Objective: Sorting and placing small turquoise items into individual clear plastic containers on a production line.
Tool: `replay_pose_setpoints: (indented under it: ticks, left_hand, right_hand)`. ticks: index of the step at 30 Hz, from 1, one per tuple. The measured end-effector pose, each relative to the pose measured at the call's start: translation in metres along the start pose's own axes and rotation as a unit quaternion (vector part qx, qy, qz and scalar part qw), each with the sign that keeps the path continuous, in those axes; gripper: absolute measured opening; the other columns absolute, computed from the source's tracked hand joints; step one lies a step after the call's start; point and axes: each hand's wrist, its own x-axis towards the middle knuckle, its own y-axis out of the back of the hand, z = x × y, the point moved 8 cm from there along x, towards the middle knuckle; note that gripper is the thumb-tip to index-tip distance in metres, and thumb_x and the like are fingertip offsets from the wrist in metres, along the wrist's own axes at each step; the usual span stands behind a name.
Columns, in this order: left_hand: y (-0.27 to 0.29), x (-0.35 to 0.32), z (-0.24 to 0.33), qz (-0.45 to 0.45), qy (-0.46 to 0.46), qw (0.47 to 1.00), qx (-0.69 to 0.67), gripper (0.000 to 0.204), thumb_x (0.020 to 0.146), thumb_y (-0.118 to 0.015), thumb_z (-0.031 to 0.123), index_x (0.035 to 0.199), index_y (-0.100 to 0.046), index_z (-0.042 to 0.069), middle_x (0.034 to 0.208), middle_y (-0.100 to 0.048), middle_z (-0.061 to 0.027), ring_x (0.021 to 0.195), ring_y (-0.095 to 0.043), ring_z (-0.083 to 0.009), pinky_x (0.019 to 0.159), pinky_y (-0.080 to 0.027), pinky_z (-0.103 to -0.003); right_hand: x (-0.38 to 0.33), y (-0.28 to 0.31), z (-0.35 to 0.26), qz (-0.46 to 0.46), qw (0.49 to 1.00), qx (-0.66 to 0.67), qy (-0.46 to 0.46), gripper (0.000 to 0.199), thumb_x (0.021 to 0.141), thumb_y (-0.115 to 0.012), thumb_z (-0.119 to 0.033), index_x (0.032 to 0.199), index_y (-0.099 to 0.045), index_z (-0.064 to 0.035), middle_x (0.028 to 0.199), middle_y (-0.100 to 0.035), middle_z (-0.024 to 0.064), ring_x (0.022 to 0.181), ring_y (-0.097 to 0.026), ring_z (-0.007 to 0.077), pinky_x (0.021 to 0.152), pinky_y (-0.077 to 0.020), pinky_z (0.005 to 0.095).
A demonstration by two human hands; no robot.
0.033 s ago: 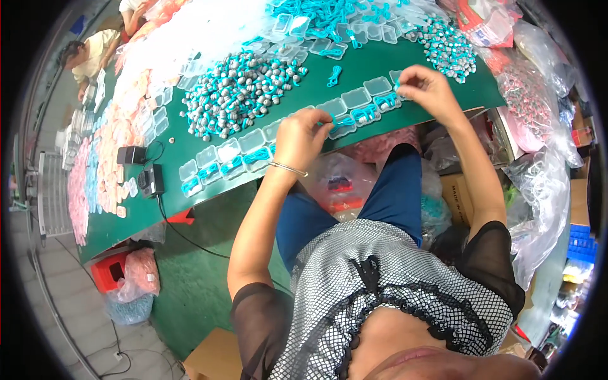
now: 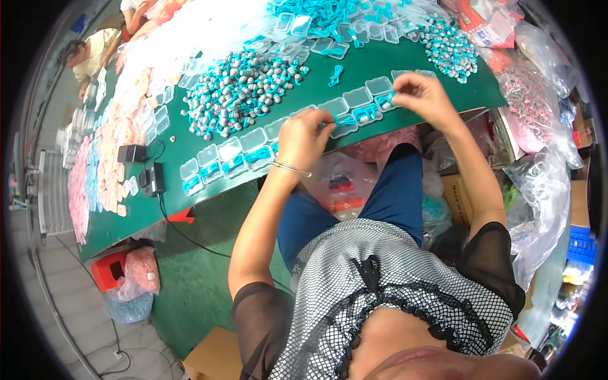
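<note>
A row of small clear plastic boxes with raised lids (image 2: 253,138) runs along the front edge of the green table, several with coiled turquoise cord (image 2: 257,154) inside. My left hand (image 2: 304,136), a bangle at its wrist, bends over the middle of the row. Its thumb and forefinger are pinched on a turquoise cord (image 2: 344,120) at one box. At the row's right end my right hand (image 2: 425,100) is closed, thumb against forefinger. Its fingertips are beside the turquoise cord (image 2: 383,101) in another box; whatever they pinch is too small to make out.
Behind the row lies a heap of grey-and-turquoise beaded pieces (image 2: 237,92), with a smaller heap (image 2: 448,50) at right. A loose cord bundle (image 2: 335,75) lies between them. Black adapters (image 2: 151,180) with a cable sit at left. Plastic bags (image 2: 538,171) crowd the right side.
My right hand has shifted slightly left and down, its fingertips now lower against the box near the row's right end. My left hand has barely moved.
</note>
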Motion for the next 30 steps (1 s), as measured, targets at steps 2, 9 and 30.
replay_pose_setpoints:
  ticks: [2,9,30]
  left_hand:
    - [-0.005,-0.004,0.002,-0.002,-0.012,1.000,0.017,0.012,0.075,-0.071,0.006,0.086,-0.067,0.006,0.079,-0.065,-0.0083,0.062,-0.062,-0.0201,0.057,-0.049,-0.031]
    - [-0.013,-0.013,0.009,0.049,-0.071,0.994,0.071,0.011,0.071,-0.072,0.007,0.081,-0.067,0.008,0.080,-0.063,-0.0060,0.075,-0.058,-0.0270,0.066,-0.046,-0.038]
    - [-0.016,-0.009,0.004,0.002,-0.012,0.990,0.142,0.014,0.070,-0.071,0.013,0.082,-0.065,0.013,0.082,-0.061,-0.0024,0.083,-0.055,-0.0259,0.069,-0.038,-0.039]
  right_hand:
    - [-0.008,-0.036,-0.005,-0.058,0.998,-0.028,-0.012,0.012,0.079,-0.069,-0.002,0.090,-0.063,-0.0013,0.086,-0.060,-0.0020,0.078,-0.057,0.0055,0.070,-0.0469,0.0222]
    - [-0.018,-0.094,-0.025,-0.009,0.923,-0.326,0.205,0.015,0.071,-0.074,-0.018,0.081,-0.066,-0.0122,0.086,-0.060,0.0015,0.091,-0.055,0.0208,0.087,-0.0359,0.0379]
    - [-0.005,-0.100,-0.017,-0.034,0.897,-0.380,0.224,0.010,0.072,-0.070,-0.015,0.078,-0.062,-0.0124,0.101,-0.056,0.0010,0.105,-0.050,0.0219,0.090,-0.0300,0.0419]
